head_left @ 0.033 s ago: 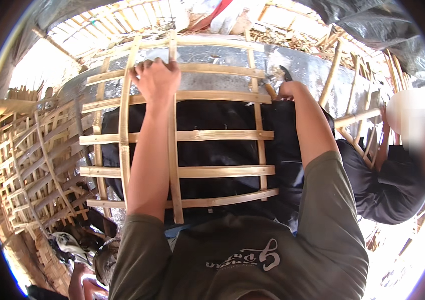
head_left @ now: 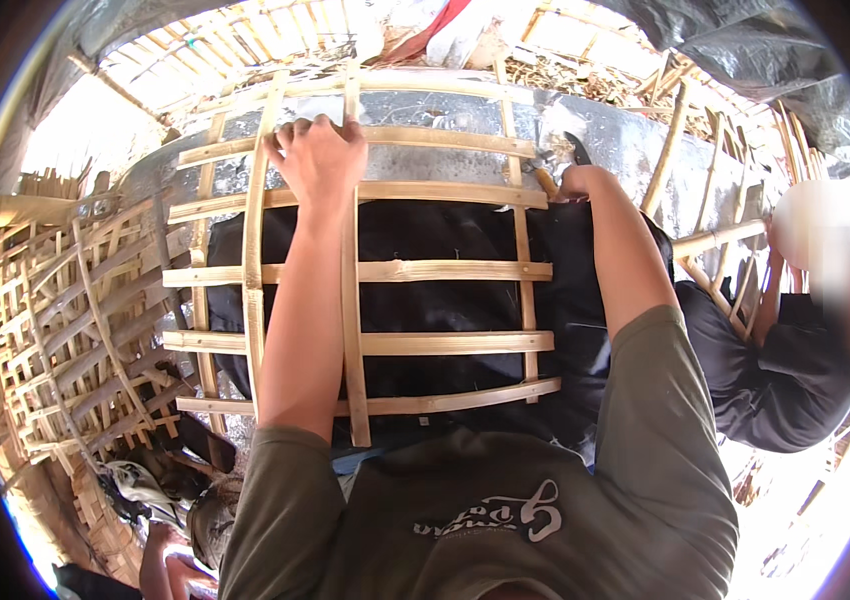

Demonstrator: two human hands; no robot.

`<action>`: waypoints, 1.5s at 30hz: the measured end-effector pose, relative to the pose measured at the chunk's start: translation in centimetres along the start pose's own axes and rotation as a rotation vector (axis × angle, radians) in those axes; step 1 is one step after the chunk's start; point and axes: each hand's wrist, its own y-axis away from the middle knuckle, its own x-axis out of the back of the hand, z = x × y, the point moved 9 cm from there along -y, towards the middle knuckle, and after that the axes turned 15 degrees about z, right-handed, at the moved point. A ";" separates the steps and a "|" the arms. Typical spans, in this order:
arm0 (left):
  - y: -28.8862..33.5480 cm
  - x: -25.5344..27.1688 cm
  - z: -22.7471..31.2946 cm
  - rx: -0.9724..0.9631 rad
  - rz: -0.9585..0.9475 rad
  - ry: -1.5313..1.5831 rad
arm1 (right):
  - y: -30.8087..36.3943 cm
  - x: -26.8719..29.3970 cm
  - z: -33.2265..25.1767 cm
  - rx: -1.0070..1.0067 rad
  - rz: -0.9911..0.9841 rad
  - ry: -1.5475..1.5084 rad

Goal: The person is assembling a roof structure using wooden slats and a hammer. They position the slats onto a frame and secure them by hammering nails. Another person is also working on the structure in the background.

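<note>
A lattice of split bamboo slats [head_left: 455,270] lies flat before me, over black cloth. My left hand [head_left: 320,160] is closed over its far part, fingers bent across a crosswise slat between two lengthwise ones. Beyond the lattice's right edge, my right hand [head_left: 577,183] reaches down with curled fingers; what they hold, if anything, is hidden. Just left of that hand is a short wooden tool handle [head_left: 546,182] with a metal end. A dark curved blade or handle [head_left: 578,150] shows just beyond the fingers.
Another woven bamboo panel [head_left: 75,330] stands at the left. A person in black [head_left: 785,370] sits at the right, beside bamboo poles [head_left: 667,150]. Another person's leg [head_left: 160,560] shows at lower left. Grey flooring [head_left: 425,108] and bamboo scraps [head_left: 585,80] lie at the far side.
</note>
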 end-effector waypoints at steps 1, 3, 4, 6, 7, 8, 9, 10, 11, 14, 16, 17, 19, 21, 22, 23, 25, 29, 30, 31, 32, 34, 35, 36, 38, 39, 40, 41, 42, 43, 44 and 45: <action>0.1 0.2 0.0 -0.002 0.016 -0.001 | 0.1 0.3 -0.1 -0.003 0.038 0.041; 0.2 0.4 0.0 -0.011 0.046 -0.001 | -0.2 0.3 -1.0 0.020 0.070 0.074; 0.1 0.7 -0.1 -0.027 0.100 0.004 | -0.1 0.6 -1.7 0.035 0.086 0.092; 0.2 0.7 -0.3 -0.026 0.116 0.014 | 0.4 1.2 -2.6 0.065 0.139 0.120; -0.4 0.9 -0.1 -0.029 0.140 0.024 | 0.3 2.4 -3.2 0.078 0.181 0.131; -0.5 1.1 0.2 -0.029 0.159 0.049 | -1.0 1.8 -2.4 0.076 0.180 0.158; -0.6 1.0 0.5 -0.030 0.155 0.056 | -2.1 1.2 -1.7 0.099 0.185 0.179; -0.7 1.0 0.6 -0.029 0.148 0.057 | -2.4 0.8 -1.8 0.128 0.186 0.202; -0.7 1.0 0.5 -0.029 0.140 0.059 | -2.8 0.5 -1.9 0.155 0.186 0.224; -0.6 1.3 -0.2 -0.016 0.159 0.062 | -2.8 0.1 -2.6 0.121 0.131 0.199; -0.7 1.5 0.1 -0.019 0.176 0.074 | -3.8 -0.4 -1.2 0.083 0.110 0.183; -0.8 1.2 1.3 -0.031 0.190 0.112 | -6.0 -1.7 2.7 0.037 0.095 0.191; -0.7 1.2 1.1 -0.036 0.205 0.109 | -6.0 -2.1 2.6 0.014 0.060 0.187; -0.6 2.2 -0.6 -0.027 0.213 0.063 | -0.5 1.2 -4.0 0.023 0.030 0.168; -0.5 2.3 -0.2 -0.039 0.234 0.065 | 0.0 1.4 -3.7 0.023 0.020 0.153; -0.5 2.3 0.0 -0.044 0.239 0.071 | 0.3 1.4 -3.4 0.025 0.010 0.137; -0.6 2.3 0.4 -0.054 0.251 0.079 | 0.2 1.5 -2.6 0.022 0.028 0.086; -0.7 2.0 0.9 -0.046 0.185 0.076 | -1.6 0.7 -1.3 0.043 0.098 0.071; -0.7 1.5 0.7 -0.031 0.185 0.079 | -2.0 0.5 -1.0 0.059 0.105 0.098; -0.7 1.6 0.7 -0.030 0.164 0.065 | -1.8 0.5 -1.1 0.079 0.109 0.124; -0.7 1.7 0.7 -0.029 0.142 0.052 | -1.7 0.9 -1.0 0.006 0.127 0.096; -0.6 1.3 0.5 -0.034 0.056 0.010 | -1.8 1.1 -1.1 0.008 0.134 -0.008; -0.5 1.1 0.5 -0.045 0.063 0.032 | -1.7 1.5 -0.9 0.017 0.137 -0.042; -0.3 0.7 0.6 -0.055 0.069 0.053 | -1.6 1.9 -0.6 0.024 0.138 -0.076; -0.4 0.1 1.3 -0.075 0.003 0.058 | -2.0 2.6 0.4 0.073 0.245 -0.078; -0.5 -0.3 1.5 -0.054 -0.033 0.056 | -2.2 3.0 1.0 0.098 0.299 -0.076; -0.4 -0.6 1.3 -0.029 -0.066 0.045 | -1.4 3.7 1.2 0.028 0.353 -0.230; -0.4 -1.0 1.1 -0.004 -0.098 0.033 | -1.7 4.0 1.7 -0.004 0.381 -0.263; -0.5 -1.5 0.9 0.007 -0.145 0.014 | -2.0 4.4 2.0 -0.034 0.409 -0.295; -0.6 -1.4 0.6 0.003 -0.104 0.028 | -2.1 4.6 2.1 -0.062 0.432 -0.327; -0.5 -1.3 0.3 0.002 -0.064 0.040 | -2.2 4.8 2.1 -0.081 0.441 -0.400; -0.6 -1.2 -0.1 0.002 -0.023 0.051 | -2.2 5.7 1.9 -0.079 0.526 -0.384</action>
